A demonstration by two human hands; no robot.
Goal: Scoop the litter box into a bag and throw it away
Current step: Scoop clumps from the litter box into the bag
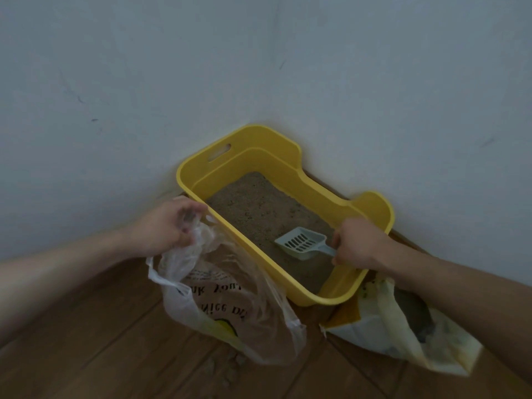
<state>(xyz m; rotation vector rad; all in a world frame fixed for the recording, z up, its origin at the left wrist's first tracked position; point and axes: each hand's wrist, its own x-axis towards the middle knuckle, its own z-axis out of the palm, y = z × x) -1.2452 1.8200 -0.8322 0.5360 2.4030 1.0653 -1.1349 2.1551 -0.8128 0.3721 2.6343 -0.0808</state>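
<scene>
A yellow litter box (357, 295) stands in the corner of the room, holding brownish-grey litter (259, 208). My right hand (359, 243) grips the handle of a pale blue slotted scoop (300, 242), whose head lies inside the box over the litter near the front right end. My left hand (169, 226) grips the bunched top of a clear plastic bag (230, 300) with black print, hanging beside the box's left wall down to the floor.
A white and yellow litter sack (397, 335) lies open on the wooden floor (100, 341) to the right of the box, under my right forearm. White walls (144, 82) meet right behind the box. A few litter crumbs (227, 367) lie below the bag.
</scene>
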